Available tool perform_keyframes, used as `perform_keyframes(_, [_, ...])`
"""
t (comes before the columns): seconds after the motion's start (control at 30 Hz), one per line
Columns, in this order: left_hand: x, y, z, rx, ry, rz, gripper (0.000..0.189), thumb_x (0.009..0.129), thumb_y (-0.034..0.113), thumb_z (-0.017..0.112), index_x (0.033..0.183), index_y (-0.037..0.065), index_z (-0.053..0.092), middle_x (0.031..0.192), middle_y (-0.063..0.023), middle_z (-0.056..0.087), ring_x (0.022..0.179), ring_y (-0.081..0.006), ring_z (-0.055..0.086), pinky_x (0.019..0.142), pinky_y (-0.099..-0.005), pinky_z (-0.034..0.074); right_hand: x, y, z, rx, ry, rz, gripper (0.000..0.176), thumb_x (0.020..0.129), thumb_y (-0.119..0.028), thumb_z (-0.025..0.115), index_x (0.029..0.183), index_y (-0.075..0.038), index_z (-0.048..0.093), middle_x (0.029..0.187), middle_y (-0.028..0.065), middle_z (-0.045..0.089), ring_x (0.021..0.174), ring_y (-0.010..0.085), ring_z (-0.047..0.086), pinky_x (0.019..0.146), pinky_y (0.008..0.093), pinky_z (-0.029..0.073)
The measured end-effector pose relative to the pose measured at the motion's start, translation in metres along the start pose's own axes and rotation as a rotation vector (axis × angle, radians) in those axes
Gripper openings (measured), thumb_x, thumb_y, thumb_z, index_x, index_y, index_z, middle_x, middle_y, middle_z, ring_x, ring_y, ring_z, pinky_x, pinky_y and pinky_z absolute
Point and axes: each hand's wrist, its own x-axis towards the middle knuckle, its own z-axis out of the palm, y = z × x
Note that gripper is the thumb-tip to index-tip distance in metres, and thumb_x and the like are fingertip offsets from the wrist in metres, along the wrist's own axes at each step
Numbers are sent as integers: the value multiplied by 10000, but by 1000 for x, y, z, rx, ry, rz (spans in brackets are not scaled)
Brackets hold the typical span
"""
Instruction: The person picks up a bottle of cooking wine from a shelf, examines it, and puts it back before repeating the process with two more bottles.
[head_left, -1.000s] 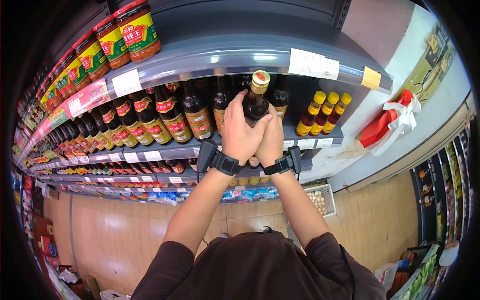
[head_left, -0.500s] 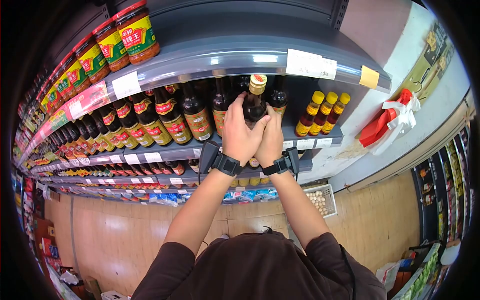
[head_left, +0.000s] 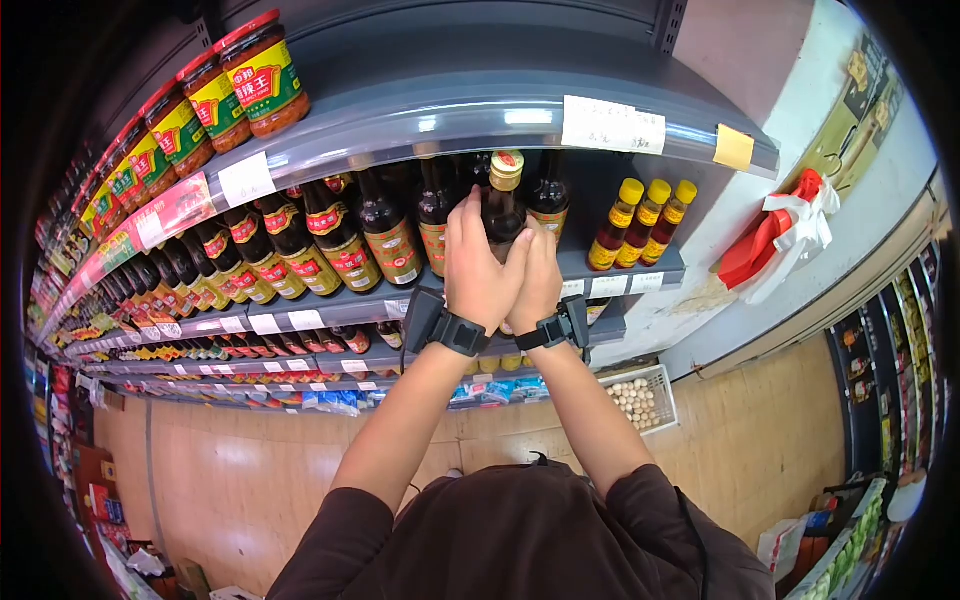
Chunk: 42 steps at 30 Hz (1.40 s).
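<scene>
A dark glass bottle with a gold and red cap [head_left: 504, 190] stands upright between my hands at the front of the upper bottle shelf. My left hand [head_left: 480, 265] wraps round its left side, and my right hand [head_left: 538, 280] closes round the right side; their thumbs meet in front and hide the label. Right behind it stand similar dark bottles, one on the left [head_left: 435, 205] and one on the right [head_left: 549, 195]. Farther left is a row of dark bottles with gold labels [head_left: 392, 235].
Three small yellow-capped bottles [head_left: 640, 228] stand to the right. Above runs a shelf edge [head_left: 430, 125] with price tags, bearing red-lidded jars [head_left: 262, 80]. Red and white bags [head_left: 780, 235] hang on the wall. A white basket [head_left: 660, 395] of round items sits on the floor.
The view has shifted slightly. The held bottle and both hands sit a little farther left in view, and slightly more of the bottle's neck shows.
</scene>
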Motion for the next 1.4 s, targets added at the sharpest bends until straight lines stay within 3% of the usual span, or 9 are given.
perform_keyframes(0.07, [-2,-3,1,243,91,170,740,816,227,743,1430,-28,417,1342,-219,504,1250,-394,463,1057,-473,372,0,0,1,1,-1,-12,456,910,-180,615,1318,-7,506,1141,216,597,986,409,625,787,466,520])
perform_keyframes(0.2, [0,5,-5,308,135,162,666,811,195,737,1396,2,483,1307,-189,538,1183,-382,475,1051,-476,333,0,-7,2,44,23,45,468,894,-183,642,1307,-8,512,1109,210,614,980,403,629,792,464,512])
perform_keyframes(0.27, [4,3,-11,251,122,160,621,821,176,712,1386,24,504,1302,-171,551,1157,-373,490,1028,-476,343,-1,-8,5,47,36,47,415,943,-197,622,1301,-19,510,1180,210,621,1034,398,629,829,424,529])
perform_keyframes(0.3, [7,4,-14,263,128,190,546,843,109,658,1366,24,525,1262,-169,587,1110,-357,515,996,-463,373,0,-10,7,65,71,43,560,796,-184,751,1281,-13,528,1094,199,638,991,393,635,819,464,504])
perform_keyframes(0.4, [20,-7,-20,197,24,186,528,870,97,599,1389,46,515,1248,-149,593,1098,-356,518,968,-465,385,-1,-10,15,-34,140,-16,596,759,-173,783,1277,-15,533,1101,190,640,996,383,638,820,456,509])
perform_keyframes(0.57, [28,-4,-27,58,-18,211,440,915,-58,418,1338,-12,528,1240,-248,608,1113,-434,601,924,-452,498,-2,-11,21,-56,163,-13,664,721,-158,811,1309,-23,532,1113,171,645,1016,363,643,840,444,513])
perform_keyframes(0.97, [20,-6,-25,47,-89,186,458,919,-43,435,1373,-26,492,1367,-236,518,1249,-410,531,1018,-423,465,-7,-16,14,-89,106,19,721,742,-143,781,1395,-24,499,1213,143,579,1113,324,598,890,450,467])
perform_keyframes(1.07, [17,-5,-25,48,-104,223,464,919,-33,445,1383,-40,470,1394,-245,485,1288,-415,497,1054,-423,445,-8,-16,11,-86,36,28,590,876,-181,664,1410,-17,476,1258,185,562,1190,362,548,930,451,423])
perform_keyframes(1.4, [-2,1,-43,-70,-154,111,487,921,-58,443,1407,-43,451,1405,-254,477,1309,-410,485,1088,-407,406,-7,-7,23,-110,102,3,719,781,-313,802,1380,-38,514,1219,134,584,1136,318,576,897,452,444])
